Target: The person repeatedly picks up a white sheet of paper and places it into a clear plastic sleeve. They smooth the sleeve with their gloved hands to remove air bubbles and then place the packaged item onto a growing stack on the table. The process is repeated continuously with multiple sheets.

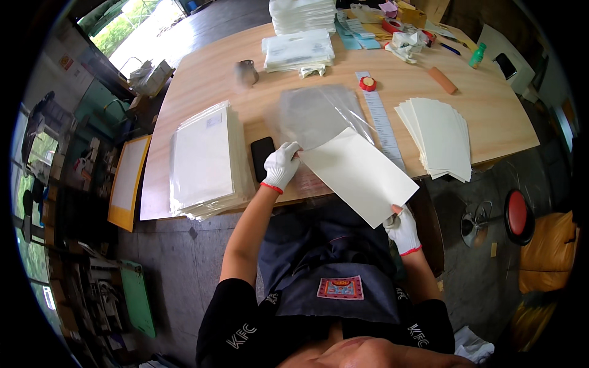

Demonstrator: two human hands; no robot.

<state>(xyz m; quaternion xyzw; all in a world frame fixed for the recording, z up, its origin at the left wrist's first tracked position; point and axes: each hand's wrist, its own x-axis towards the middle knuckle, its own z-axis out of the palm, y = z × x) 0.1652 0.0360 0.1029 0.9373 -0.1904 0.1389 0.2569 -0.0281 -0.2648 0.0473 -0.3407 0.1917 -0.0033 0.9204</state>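
Observation:
My right hand point(402, 229), in a white knit glove with bare fingertips, grips a cream card sheet point(362, 175) by its near right corner. The sheet slants over the table's front edge, its far end overlapping a clear plastic bag point(322, 113) lying flat. My left hand point(282, 164), gloved likewise, is closed in a pinch where the bag's near edge meets the sheet's left corner; exactly how much of each it grips is hidden. Left of it lie a black phone point(262, 158) and a pile of bagged sheets point(205, 159). Fanned cream sheets point(437, 135) lie at the right.
A ruler strip point(381, 119) with a red round object point(367, 83) on it lies right of the bag. Farther off are a metal cup point(247, 72), stacked plastic packs point(299, 50), an orange-brown block point(443, 80) and a green bottle point(477, 56). A red stool point(519, 216) stands at the right.

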